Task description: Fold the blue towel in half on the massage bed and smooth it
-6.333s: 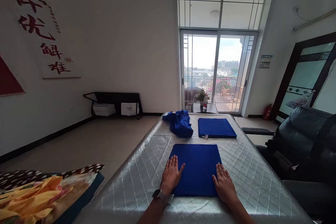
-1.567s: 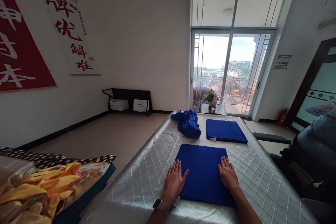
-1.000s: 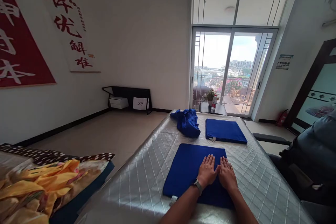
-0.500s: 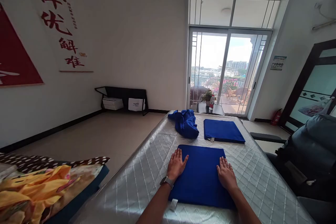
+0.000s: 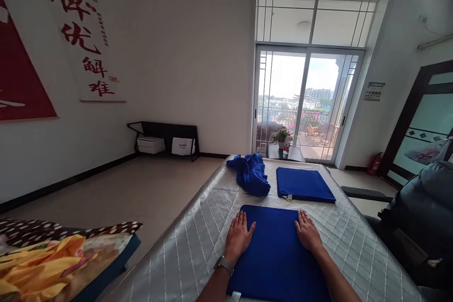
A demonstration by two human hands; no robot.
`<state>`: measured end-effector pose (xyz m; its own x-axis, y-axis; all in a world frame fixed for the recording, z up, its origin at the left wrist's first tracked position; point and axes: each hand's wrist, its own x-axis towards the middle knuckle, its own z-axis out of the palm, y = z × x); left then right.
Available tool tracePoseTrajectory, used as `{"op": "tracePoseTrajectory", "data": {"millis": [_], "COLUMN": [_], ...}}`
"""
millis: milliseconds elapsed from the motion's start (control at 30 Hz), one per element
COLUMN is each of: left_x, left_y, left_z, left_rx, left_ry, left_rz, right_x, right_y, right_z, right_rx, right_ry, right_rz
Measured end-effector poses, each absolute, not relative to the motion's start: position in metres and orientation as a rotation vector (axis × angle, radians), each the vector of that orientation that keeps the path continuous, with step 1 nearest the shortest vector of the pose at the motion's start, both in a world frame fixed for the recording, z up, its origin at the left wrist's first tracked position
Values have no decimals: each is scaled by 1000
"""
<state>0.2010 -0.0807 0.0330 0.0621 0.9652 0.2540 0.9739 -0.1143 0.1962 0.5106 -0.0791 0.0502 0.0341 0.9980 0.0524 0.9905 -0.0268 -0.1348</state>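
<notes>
A flat, folded piece of blue cloth [image 5: 274, 255] lies on the silver quilted table cover [image 5: 187, 245], with a small white label at its near left corner. My left hand [image 5: 239, 237], a watch on its wrist, rests on the cloth's left edge with fingers stretched out. On the right edge lies my right hand [image 5: 308, 231], flat with its fingers extended. Beyond them sit a second folded blue cloth [image 5: 305, 184], also with a white tag, and a crumpled blue cloth [image 5: 250, 174] to its left.
A dark bag [image 5: 421, 217] is close at the right beside the table. At lower left lies yellow patterned bedding [image 5: 53, 264]. Past the far end, a small table carries a potted plant [image 5: 281, 135] and a bottle [image 5: 286, 144] before sliding glass doors.
The view has tilted up slightly, so the table sits lower in the picture. My right hand has slid a little toward the far right corner of the cloth; my left stays at the left edge.
</notes>
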Motion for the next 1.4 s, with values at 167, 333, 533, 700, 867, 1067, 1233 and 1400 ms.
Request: {"op": "tracePoseTrajectory", "data": {"millis": [167,333,533,700,867,1067,1233,1400], "left_x": [200,201,253,336,391,364,282,213], "left_y": [-81,-87,-105,-101,-76,-59,-50,-42], "left_z": [39,49,64,70,63,46,48,45], "left_rx": [-2291,-2251,-2573,-2834,-2907,-2852,-2558,-2379], "left_ry": [-2059,-2043,-1700,-1363,-1314,-1497,-1848,-1977], "left_rz": [-494,-552,-626,-721,-648,-579,-514,-487], "right_x": [513,512,512,514,517,514,512,511], "right_y": [-77,-79,-81,-84,-85,-79,-80,-82], "right_z": [41,45,47,48,46,46,48,51], "right_rx": [-2164,-2163,-2149,-2140,-2132,-2156,-2157,-2165], "right_ry": [-2078,-2048,-2058,-2072,-2115,-2065,-2060,-2067], "right_rz": [81,96,97,106,108,136,119,123]}}
